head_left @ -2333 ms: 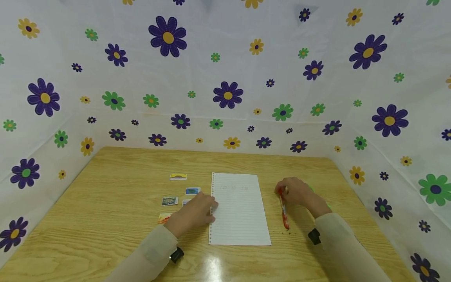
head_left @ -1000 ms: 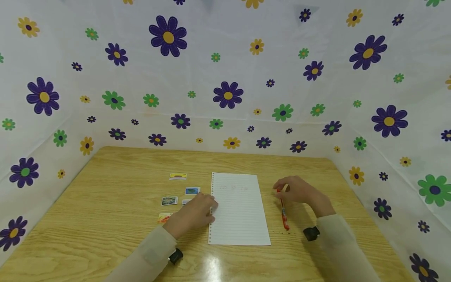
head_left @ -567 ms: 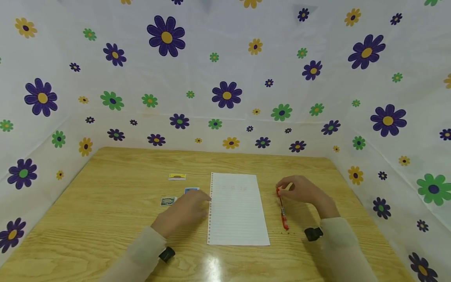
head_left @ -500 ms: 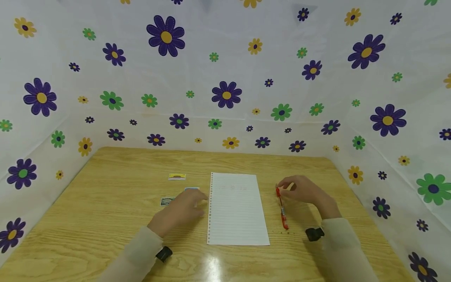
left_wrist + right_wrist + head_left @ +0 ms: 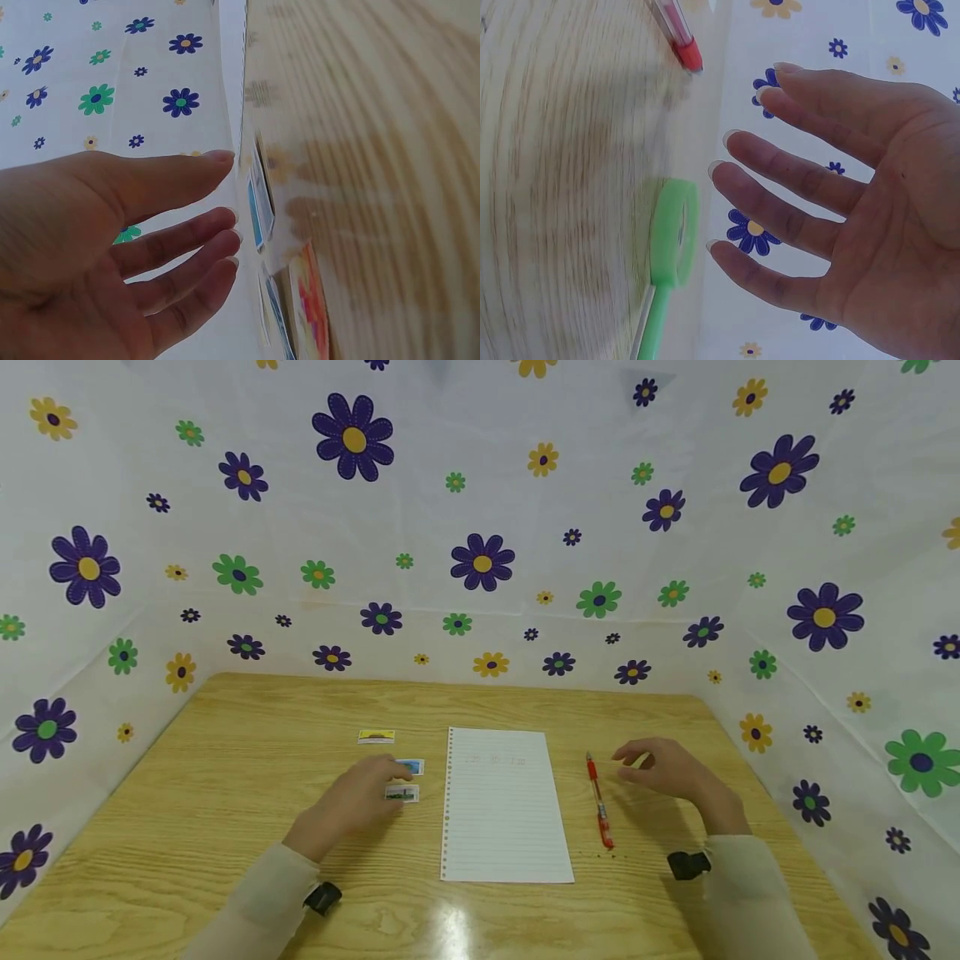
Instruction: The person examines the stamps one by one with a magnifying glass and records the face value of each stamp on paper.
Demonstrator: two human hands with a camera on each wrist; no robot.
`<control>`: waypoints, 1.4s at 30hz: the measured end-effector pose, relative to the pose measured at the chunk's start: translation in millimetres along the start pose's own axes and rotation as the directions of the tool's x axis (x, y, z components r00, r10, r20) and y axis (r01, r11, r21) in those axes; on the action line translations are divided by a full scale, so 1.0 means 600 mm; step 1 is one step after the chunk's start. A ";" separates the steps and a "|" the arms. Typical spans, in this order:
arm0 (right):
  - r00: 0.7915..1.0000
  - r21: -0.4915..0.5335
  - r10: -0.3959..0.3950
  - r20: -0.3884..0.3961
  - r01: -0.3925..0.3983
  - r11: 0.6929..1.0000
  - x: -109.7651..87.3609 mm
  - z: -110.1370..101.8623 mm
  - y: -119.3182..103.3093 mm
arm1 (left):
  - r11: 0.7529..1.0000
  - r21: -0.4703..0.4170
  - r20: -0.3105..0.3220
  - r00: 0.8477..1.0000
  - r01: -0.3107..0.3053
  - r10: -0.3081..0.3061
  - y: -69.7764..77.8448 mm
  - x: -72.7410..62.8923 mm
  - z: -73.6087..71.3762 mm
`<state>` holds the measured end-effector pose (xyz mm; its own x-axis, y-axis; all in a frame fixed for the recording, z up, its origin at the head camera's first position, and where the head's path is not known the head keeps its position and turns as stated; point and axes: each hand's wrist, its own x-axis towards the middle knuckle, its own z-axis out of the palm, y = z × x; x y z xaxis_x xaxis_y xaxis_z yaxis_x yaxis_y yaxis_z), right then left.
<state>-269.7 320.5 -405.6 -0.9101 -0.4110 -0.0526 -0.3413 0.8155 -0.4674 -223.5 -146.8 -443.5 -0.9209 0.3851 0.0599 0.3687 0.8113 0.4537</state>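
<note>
Your left hand (image 5: 354,802), thumb and fingers apart, hovers by cards (image 5: 403,793) between the paper (image 5: 510,827) and the desk's (image 5: 262,735) left edge; your right (image 5: 671,770), fingers loosely spread, is just beside the pen (image 5: 599,802), nearer the right edge.

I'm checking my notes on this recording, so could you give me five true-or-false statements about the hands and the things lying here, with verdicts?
1. The lined paper lies between the red pen and the small picture cards. True.
2. The right hand is gripping the pen. False: the right hand is apart from it and holds nothing.
3. The left hand is pressing on the paper. False: the left hand is left of the paper, by the cards.
4. The right wrist view shows a green ring with a handle. True.
5. The paper is completely blank. False: faint writing shows near its top.
</note>
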 end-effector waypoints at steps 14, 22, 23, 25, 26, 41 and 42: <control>0.999 0.017 0.027 -0.038 -0.026 1.000 -0.023 -0.015 0.022 | 0.999 0.004 -0.003 0.999 0.032 -0.032 -0.016 -0.003 -0.014; 0.997 0.006 0.048 -0.053 -0.048 0.999 -0.024 -0.018 0.031 | 0.999 -0.022 0.014 0.999 0.045 -0.044 -0.021 0.005 -0.009; 0.997 0.004 0.048 -0.054 -0.048 0.999 -0.024 -0.018 0.033 | 0.999 -0.025 0.015 0.999 0.042 -0.042 -0.023 0.007 -0.007; 0.997 0.000 0.053 -0.058 -0.053 0.999 -0.024 -0.019 0.035 | 0.999 -0.034 0.016 0.999 0.042 -0.042 -0.026 0.010 -0.004; 0.997 0.003 0.054 -0.060 -0.054 0.999 -0.024 -0.020 0.035 | 0.998 -0.040 0.018 0.999 0.042 -0.041 -0.027 0.011 -0.003; 0.994 0.024 0.072 -0.080 -0.070 0.997 -0.028 -0.015 0.052 | 0.994 -0.092 0.053 0.997 0.067 -0.062 -0.039 0.017 0.000; 0.994 0.024 0.072 -0.081 -0.070 0.997 -0.028 -0.015 0.052 | 0.993 -0.094 0.055 0.996 0.068 -0.063 -0.040 0.017 0.000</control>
<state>-267.1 356.7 -411.5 -0.9483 -0.3171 -0.0145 -0.2710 0.8323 -0.4836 -241.9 -162.1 -453.7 -0.9342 0.3562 -0.0177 0.2915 0.7910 0.5380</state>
